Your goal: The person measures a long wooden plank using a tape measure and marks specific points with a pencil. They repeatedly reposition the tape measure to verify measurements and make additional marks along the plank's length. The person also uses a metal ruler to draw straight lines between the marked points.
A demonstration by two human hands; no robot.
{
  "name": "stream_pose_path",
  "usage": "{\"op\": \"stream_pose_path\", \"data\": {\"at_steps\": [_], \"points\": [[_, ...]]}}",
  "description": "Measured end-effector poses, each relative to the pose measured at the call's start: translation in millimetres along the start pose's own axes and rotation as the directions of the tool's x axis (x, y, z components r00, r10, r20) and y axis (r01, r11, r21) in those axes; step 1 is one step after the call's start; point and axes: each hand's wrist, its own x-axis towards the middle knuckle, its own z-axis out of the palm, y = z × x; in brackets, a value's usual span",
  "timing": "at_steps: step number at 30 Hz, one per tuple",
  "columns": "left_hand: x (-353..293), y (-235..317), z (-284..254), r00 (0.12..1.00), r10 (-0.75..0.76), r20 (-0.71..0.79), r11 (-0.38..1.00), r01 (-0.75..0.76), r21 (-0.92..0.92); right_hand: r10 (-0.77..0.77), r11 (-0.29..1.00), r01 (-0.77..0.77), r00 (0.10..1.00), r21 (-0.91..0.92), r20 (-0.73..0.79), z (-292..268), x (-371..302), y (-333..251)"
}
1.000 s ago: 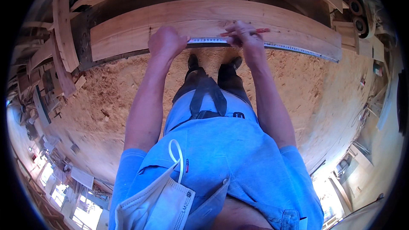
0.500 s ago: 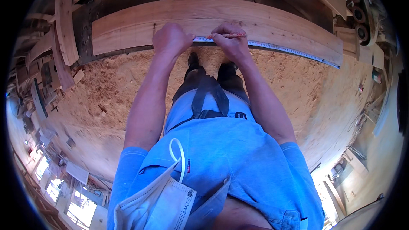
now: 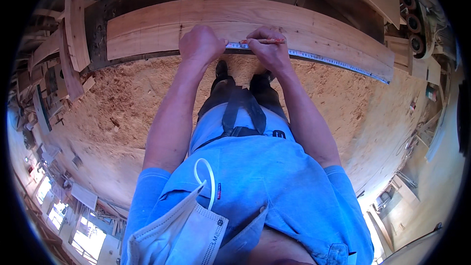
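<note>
A long light-brown wooden board [image 3: 142,39] lies crosswise in front of me. Along its near edge runs a white tape measure [image 3: 338,63], its right end reaching just past the board's near right corner. My left hand [image 3: 201,46] is closed on the tape at the middle of the board, thumb pointing right; whatever lies inside the fist is hidden. Just right of it, my right hand [image 3: 271,55] grips a red pencil [image 3: 269,41] that points left above the board. That hand rests at the board's near edge, beside the tape.
Sawdust and shavings cover the floor [image 3: 117,103] on my side of the board. More planks [image 3: 77,24] stand at the far left. At the far right is a row of round dark wheel-like parts [image 3: 414,23], near wooden pieces. A face mask [image 3: 181,230] hangs at my chest.
Both hands have shifted slightly right along the board. The tape's right end has swung a little toward me, off the board's edge. The pencil still points left.
</note>
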Motion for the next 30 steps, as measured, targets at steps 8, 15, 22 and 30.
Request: {"op": "stream_pose_path", "data": {"at_steps": [8,15,22,30], "points": [[-2.3,1.4,-2.0,1.0,-0.004,-0.006,1.0,0.004,-0.002,-0.089,0.991,0.087,0.996,-0.1,-0.009,-1.4,-0.7,-2.8],[-0.2,1.6,-1.2,1.0,-0.006,0.007,1.0,0.006,0.001,-0.065,0.996,0.065,0.998,-0.053,-0.007,-1.4,-0.9,-1.1],[-1.1,1.8,-1.1,1.0,-0.008,-0.001,1.0,0.008,0.006,0.016,0.997,-0.017,1.0,-0.069,-0.005,0.4,0.7,-2.8],[-1.5,2.2,-1.4,1.0,-0.003,-0.005,1.0,0.003,-0.011,-0.008,0.984,0.047,0.975,0.169,-0.221,4.0,-13.2,-7.4]]}}
